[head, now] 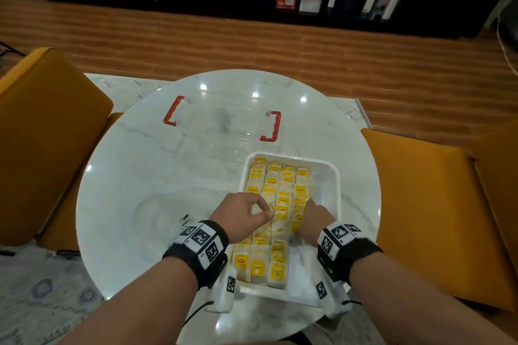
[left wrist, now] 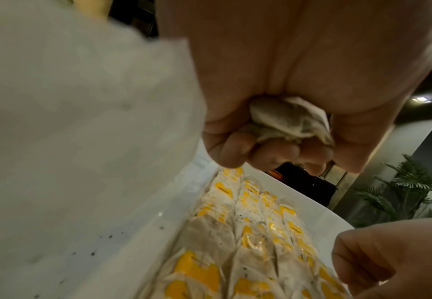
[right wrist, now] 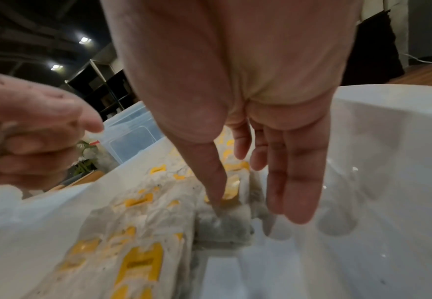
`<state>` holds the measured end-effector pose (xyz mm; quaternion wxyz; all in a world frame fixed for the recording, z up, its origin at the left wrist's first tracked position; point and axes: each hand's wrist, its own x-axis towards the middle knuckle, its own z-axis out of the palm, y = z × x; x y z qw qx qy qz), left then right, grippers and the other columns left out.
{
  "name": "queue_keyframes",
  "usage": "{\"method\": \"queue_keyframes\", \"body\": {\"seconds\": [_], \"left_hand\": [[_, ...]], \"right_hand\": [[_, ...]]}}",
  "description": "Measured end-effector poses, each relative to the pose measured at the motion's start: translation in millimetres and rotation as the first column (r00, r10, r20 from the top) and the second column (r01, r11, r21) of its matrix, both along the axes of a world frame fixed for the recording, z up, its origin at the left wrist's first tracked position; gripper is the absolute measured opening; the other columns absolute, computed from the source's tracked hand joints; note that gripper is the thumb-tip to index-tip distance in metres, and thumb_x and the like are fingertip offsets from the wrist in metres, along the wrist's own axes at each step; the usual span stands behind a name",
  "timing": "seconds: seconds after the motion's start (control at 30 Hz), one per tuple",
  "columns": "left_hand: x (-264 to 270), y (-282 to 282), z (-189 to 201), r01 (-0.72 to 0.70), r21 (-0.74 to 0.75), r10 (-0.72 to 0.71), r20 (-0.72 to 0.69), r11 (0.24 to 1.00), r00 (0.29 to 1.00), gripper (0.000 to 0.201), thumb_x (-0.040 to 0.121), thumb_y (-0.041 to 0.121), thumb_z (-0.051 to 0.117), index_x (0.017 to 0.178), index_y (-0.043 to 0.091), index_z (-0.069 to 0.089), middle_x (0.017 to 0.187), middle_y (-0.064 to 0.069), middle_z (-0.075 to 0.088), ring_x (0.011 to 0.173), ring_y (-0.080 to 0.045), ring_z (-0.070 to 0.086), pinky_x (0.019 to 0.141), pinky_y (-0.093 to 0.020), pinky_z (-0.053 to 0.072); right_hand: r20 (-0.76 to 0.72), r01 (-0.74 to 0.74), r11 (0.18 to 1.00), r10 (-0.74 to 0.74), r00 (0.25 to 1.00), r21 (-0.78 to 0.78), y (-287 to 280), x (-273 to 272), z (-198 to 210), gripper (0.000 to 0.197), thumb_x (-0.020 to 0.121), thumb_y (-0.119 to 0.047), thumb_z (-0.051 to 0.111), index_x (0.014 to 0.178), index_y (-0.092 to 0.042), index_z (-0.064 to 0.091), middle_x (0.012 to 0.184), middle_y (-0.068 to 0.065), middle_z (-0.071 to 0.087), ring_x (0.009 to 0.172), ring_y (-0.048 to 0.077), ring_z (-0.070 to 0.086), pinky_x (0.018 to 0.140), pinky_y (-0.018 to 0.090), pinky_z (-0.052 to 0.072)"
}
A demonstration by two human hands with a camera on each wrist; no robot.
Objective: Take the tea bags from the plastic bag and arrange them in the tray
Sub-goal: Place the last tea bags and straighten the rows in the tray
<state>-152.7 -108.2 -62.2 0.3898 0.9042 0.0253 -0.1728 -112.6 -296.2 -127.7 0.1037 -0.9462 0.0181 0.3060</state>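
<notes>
I count one white tray on one round table, and in it four rows of tea bags with yellow tags (too many, and too overlapped, for me to give an exact figure). One more tea bag sits crumpled in my left hand; my right hand carries none, its thumb down on a bag in the tray. One clear lid with two red clips lies further back. Two mustard chairs flank the table.
</notes>
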Motion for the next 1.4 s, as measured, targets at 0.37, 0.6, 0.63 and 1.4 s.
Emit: {"method": "queue_keyframes", "body": {"seconds": [0.37, 0.6, 0.63, 1.4], "left_hand": [[6.3, -7.5, 9.6, -0.656, -0.666, 0.118, -0.664, 0.354, 0.738, 0.088, 0.087, 0.077, 0.014, 0.111, 0.005, 0.058, 0.083, -0.013, 0.063, 0.061, -0.024, 0.060, 0.046, -0.027, 0.040], [10.1, -15.5, 15.5, -0.612, -0.725, 0.092, -0.619, 0.316, 0.780, 0.085, 0.088, 0.076, 0.016, 0.113, 0.005, 0.056, 0.079, -0.011, 0.060, 0.061, -0.024, 0.055, 0.049, -0.030, 0.043], [10.6, -16.1, 15.1, -0.623, -0.723, 0.102, -0.625, 0.300, 0.774, 0.083, 0.089, 0.075, 0.017, 0.113, 0.005, 0.056, 0.081, -0.012, 0.060, 0.061, -0.024, 0.054, 0.049, -0.030, 0.043], [14.1, -25.0, -11.5, 0.075, -0.088, -0.068, 0.080, 0.993, 0.994, 0.025, 0.076, 0.057, 0.072, 0.085, 0.034, 0.070, 0.072, 0.007, 0.057, 0.064, -0.007, 0.052, 0.063, -0.026, 0.047]], "right_hand": [[0.411, -0.257, 0.817, 0.027, 0.911, 0.516, 12.4, 8.2, 82.8, 0.015, 0.089, -0.024, 0.063, 0.102, -0.020, 0.065, 0.091, -0.010, 0.057, 0.077, -0.005, 0.049, 0.072, 0.012, 0.035], [0.495, -0.448, 0.799, 0.223, 0.840, 0.402, 21.5, 8.2, 96.5, 0.013, 0.083, -0.025, 0.068, 0.096, -0.024, 0.069, 0.092, -0.008, 0.060, 0.083, 0.007, 0.049, 0.082, 0.029, 0.045], [0.510, -0.443, 0.794, 0.199, 0.837, 0.417, 20.7, 7.3, 98.7, 0.009, 0.083, -0.023, 0.068, 0.092, -0.023, 0.070, 0.089, -0.009, 0.060, 0.081, 0.006, 0.050, 0.080, 0.030, 0.046], [0.291, -0.438, 0.854, 0.359, 0.887, 0.280, -6.5, 15.0, 118.2, 0.018, 0.093, -0.025, 0.058, 0.103, -0.026, 0.073, 0.102, -0.009, 0.071, 0.092, 0.004, 0.058, 0.079, 0.016, 0.041]]}}
